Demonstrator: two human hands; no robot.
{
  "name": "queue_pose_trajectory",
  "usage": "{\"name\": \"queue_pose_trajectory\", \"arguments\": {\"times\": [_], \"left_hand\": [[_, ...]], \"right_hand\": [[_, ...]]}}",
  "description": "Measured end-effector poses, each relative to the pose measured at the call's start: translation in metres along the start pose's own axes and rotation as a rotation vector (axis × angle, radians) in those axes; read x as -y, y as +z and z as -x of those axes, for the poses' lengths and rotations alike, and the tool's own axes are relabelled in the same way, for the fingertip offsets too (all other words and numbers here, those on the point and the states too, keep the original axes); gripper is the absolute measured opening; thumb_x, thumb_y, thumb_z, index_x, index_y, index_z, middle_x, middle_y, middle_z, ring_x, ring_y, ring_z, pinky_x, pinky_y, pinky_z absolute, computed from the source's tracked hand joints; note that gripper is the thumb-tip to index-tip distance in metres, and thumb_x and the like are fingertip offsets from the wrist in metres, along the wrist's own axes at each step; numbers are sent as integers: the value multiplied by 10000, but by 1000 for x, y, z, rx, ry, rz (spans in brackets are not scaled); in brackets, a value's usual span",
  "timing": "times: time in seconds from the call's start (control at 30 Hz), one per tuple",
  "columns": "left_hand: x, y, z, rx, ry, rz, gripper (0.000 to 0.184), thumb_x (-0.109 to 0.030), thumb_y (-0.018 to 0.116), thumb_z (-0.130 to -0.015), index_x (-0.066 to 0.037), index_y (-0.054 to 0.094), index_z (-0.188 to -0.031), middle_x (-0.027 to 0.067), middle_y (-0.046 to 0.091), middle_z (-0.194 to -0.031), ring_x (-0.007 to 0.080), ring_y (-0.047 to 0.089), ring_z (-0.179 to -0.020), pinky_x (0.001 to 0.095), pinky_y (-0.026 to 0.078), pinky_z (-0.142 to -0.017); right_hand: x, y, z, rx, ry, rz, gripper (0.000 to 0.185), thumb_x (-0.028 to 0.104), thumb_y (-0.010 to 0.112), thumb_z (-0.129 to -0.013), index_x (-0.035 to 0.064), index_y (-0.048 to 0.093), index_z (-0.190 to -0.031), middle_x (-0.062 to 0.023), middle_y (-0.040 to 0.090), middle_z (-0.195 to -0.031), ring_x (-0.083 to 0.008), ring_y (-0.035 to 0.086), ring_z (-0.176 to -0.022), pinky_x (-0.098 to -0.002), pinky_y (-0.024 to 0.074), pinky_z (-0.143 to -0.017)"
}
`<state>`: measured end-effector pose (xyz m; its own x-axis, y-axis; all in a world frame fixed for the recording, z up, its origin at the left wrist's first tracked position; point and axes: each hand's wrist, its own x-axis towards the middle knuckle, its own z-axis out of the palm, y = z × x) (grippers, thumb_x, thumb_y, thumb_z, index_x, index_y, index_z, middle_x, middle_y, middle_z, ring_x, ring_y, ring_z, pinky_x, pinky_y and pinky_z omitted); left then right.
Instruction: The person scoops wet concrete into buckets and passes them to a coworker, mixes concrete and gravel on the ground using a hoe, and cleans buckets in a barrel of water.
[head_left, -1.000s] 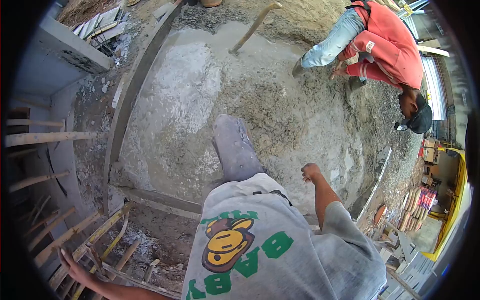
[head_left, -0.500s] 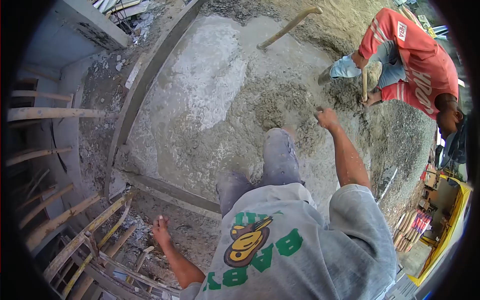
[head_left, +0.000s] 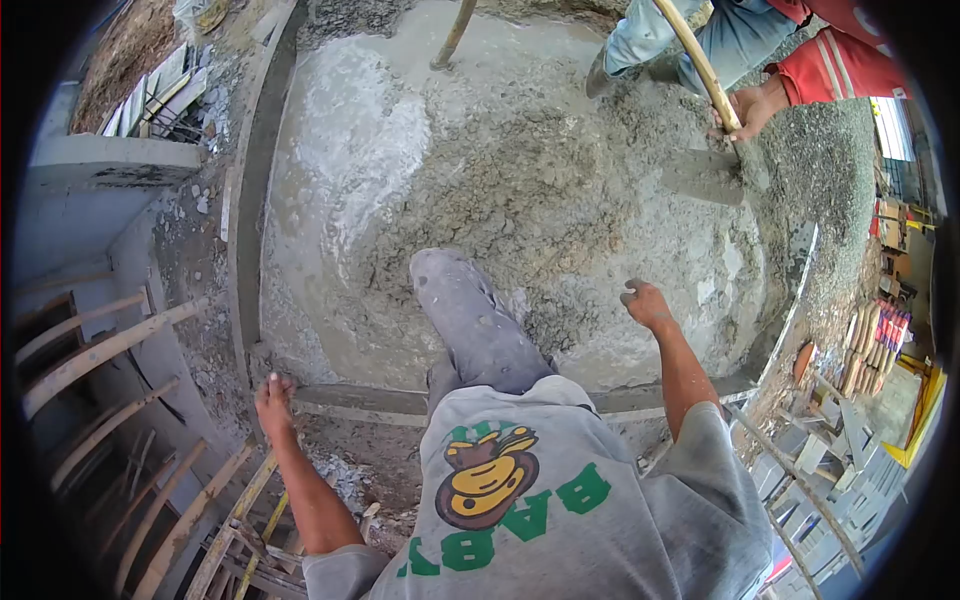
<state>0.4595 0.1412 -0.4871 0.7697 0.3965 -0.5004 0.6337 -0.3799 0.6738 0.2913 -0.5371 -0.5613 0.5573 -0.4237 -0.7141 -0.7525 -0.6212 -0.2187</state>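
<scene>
Wet concrete mix lies spread in a low-walled bed below me. My right hand hangs over the mix with its fingers loosely bent and apart, holding nothing that I can see. On the other side, my left hand is in the air close to the corner of the concrete curb, its fingers half curled and nothing visible in them. One bent leg in dusty grey trousers reaches over the mix, its foot hidden.
At the upper right, a co-worker in a red sleeve grips a wooden handle above a flat blade in the mix. Another wooden handle stands in the mix. Wooden poles line the left; gravel lies right.
My view has shifted, and my left hand appears higher and further left. My right hand appears lower. The co-worker's tool now shows its blade in the mix.
</scene>
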Motion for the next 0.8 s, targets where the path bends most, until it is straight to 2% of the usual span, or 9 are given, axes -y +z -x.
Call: {"name": "queue_pose_trajectory", "arguments": {"times": [0.13, 0.27, 0.3, 0.33, 0.4, 0.53, 0.63, 0.7, 0.8], "left_hand": [[-125, 108, 32, 229, 280, -24, 400, -310, 552, -908, 44, 576, -1092, 100, 633, -927, 171, 600, -874, 290, 454, -792], [-128, 131, 35, 319, 289, 74, 412, -298, 563, -905, 58, 570, -1110, 114, 641, -921, 184, 612, -848, 294, 467, -768], [-108, 130, 33, 321, 251, 99, 419, -302, 567, -902, 57, 569, -1117, 119, 644, -919, 185, 614, -842, 293, 467, -770], [-79, 124, 28, 265, 163, 92, 400, -308, 570, -898, 49, 577, -1077, 110, 642, -910, 179, 612, -838, 289, 462, -776], [-6, 121, -6, 151, 28, 102, 370, -321, 577, -891, 33, 594, -998, 92, 637, -893, 168, 609, -829, 281, 451, -787], [165, 105, 5, -180, -269, 410, 388, -363, 579, -881, 2, 585, -1013, 80, 648, -876, 174, 619, -770, 287, 454, -695], [256, 109, 85, -367, -566, 571, 319, -341, 551, -901, -28, 608, -917, 78, 636, -775, 155, 601, -658, 252, 433, -556], [324, 118, 141, -346, -728, 563, 291, -337, 532, -907, -54, 600, -914, 64, 625, -742, 152, 588, -612, 260, 401, -488], [326, 117, 226, -344, -979, 603, 228, -286, 530, -902, -65, 585, -917, 69, 620, -739, 158, 580, -581, 254, 359, -434]], "right_hand": [[-49, -24, 11, -67, 135, 63, 450, 291, 528, -756, 20, 594, -1109, -245, 589, -1112, -383, 553, -1062, -408, 432, -931], [-55, -66, -45, -40, -121, 275, 444, 282, 537, -752, 5, 599, -1093, -241, 598, -1095, -376, 555, -1062, -390, 429, -938], [-36, -88, -56, -60, -26, 195, 439, 284, 533, -752, 2, 605, -1080, -243, 599, -1091, -371, 556, -1062, -386, 430, -936], [-52, -99, -91, -75, -217, 372, 441, 279, 532, -747, -3, 607, -1079, -246, 598, -1092, -371, 555, -1062, -384, 431, -935], [17, -139, -106, -130, -39, 256, 442, 267, 540, -739, 6, 608, -1090, -257, 589, -1099, -375, 553, -1063, -394, 428, -937], [125, -150, -183, -280, -184, 314, 418, 271, 533, -753, 6, 611, -1067, -264, 603, -1044, -386, 574, -1016, -422, 446, -907], [229, -102, -204, -372, -522, 591, 366, 257, 533, -767, 6, 607, -1022, -254, 616, -998, -397, 588, -962, -453, 465, -855], [318, -53, -172, -227, -590, 499, 424, 307, 540, -795, 40, 587, -1120, -241, 604, -1072, -380, 569, -1028, -423, 440, -913], [433, 16, -89, 43, -931, 463, 446, 314, 541, -809, 59, 562, -1174, -216, 615, -1079, -352, 578, -1022, -405, 442, -902]]}}
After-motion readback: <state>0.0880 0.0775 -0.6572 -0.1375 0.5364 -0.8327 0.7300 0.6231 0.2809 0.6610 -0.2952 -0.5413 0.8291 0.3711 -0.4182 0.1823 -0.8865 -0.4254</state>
